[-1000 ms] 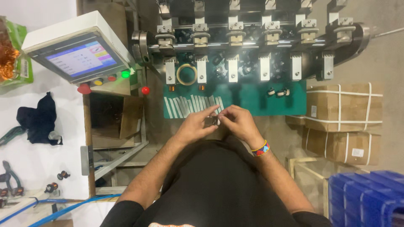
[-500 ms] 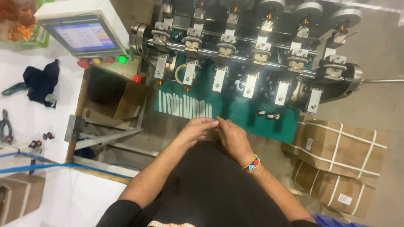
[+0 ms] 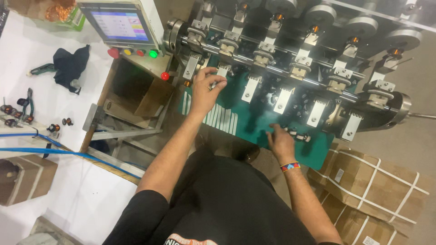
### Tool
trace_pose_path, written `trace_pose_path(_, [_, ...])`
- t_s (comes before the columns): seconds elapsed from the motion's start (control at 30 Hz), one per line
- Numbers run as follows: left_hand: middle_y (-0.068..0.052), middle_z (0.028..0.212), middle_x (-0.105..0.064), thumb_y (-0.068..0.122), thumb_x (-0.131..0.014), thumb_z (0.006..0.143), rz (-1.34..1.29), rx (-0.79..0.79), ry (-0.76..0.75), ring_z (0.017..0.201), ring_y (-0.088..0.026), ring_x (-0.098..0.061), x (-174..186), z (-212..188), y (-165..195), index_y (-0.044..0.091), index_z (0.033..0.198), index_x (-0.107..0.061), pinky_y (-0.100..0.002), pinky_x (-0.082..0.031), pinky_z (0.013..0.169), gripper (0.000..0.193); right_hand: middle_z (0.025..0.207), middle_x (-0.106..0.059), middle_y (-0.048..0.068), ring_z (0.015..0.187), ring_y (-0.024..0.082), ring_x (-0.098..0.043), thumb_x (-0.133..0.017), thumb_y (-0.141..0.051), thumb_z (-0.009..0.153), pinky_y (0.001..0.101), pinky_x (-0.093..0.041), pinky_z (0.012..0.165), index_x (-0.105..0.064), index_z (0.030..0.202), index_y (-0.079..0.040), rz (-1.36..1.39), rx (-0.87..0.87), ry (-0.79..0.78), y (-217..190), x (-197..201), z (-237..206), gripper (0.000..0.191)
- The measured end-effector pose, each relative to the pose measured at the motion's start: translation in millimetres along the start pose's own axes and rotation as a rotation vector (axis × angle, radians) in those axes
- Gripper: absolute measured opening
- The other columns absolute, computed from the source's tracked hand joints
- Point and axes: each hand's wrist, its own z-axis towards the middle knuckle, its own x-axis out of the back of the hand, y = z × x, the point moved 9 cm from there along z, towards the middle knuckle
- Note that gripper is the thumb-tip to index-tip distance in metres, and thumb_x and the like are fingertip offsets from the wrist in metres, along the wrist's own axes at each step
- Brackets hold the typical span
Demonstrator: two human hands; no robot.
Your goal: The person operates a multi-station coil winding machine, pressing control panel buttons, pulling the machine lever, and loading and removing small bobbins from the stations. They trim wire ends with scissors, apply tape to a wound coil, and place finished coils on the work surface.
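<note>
Left hand (image 3: 205,90) pinches small part at clamp (image 3: 222,70), far left of machine (image 3: 290,68). Right hand (image 3: 280,143) flat, fingers spread, on green mat (image 3: 254,122) beside small parts (image 3: 297,134). White bench (image 3: 36,95) left, boxes (image 3: 368,181) right.

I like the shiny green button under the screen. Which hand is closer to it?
The left hand. It is up at the machine, just right of the green button. The right hand rests lower on the green mat, much farther away.
</note>
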Motion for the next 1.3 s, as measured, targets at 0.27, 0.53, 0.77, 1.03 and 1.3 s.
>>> trace_pose_path(0.27, [-0.007,0.093,-0.077,0.014,-0.072,0.095,-0.49,0.753,-0.007,0.075,-0.014,-0.069,8,-93,-160,0.0,0.108,-0.073,-0.026,-0.053,0.064,0.019,0.102,-0.072,0.011,0.088,0.027,-0.071,-0.068,-0.03,0.093,0.0385,-0.057,0.078,-0.072,0.116,-0.011,0.286,0.068,-0.221,-105,-13,-1,0.03])
trace_pose_path(0.53, [-0.01,0.091,-0.073,0.021,-0.073,0.098,-0.55,0.93,-0.763,0.074,-0.018,-0.065,-119,-160,-184,0.001,0.113,-0.075,-0.033,-0.049,0.064,0.026,0.112,-0.07,0.004,0.108,0.017,-0.063,-0.048,-0.047,0.108,0.0277,-0.053,0.09,-0.063,0.119,-0.004,1.154,-0.203,-0.359,-196,-87,89,0.046])
trace_pose_path(0.77, [-0.01,0.127,-0.069,0.007,-0.072,0.09,-0.646,0.142,-0.637,0.115,-0.027,-0.068,41,-89,-87,0.007,0.13,-0.065,-0.037,-0.055,0.096,0.041,0.066,-0.042,-0.005,0.055,0.009,-0.037,-0.042,-0.06,0.102,0.0248,-0.03,0.049,-0.054,0.086,-0.013,1.502,-0.765,-0.554,-223,-112,-15,0.051])
trace_pose_path(1.03, [-0.009,0.131,-0.071,0.009,-0.078,0.089,-0.783,0.007,-0.966,0.12,-0.022,-0.071,36,-64,-37,0.009,0.131,-0.068,-0.034,-0.056,0.103,0.044,0.064,-0.041,-0.008,0.052,0.005,-0.033,-0.037,-0.063,0.105,0.0224,-0.028,0.047,-0.057,0.083,-0.012,1.678,-0.729,-0.602,-255,-83,-35,0.059])
trace_pose_path(1.3, [-0.011,0.116,-0.075,0.007,-0.074,0.092,-1.028,0.539,-1.203,0.098,-0.018,-0.073,-5,-90,-30,0.002,0.132,-0.068,-0.031,-0.058,0.091,0.041,0.079,-0.064,0.01,0.069,0.023,-0.062,-0.055,-0.025,0.106,0.0366,-0.052,0.066,-0.066,0.103,-0.005,0.574,0.003,0.056,-232,15,-25,0.023])
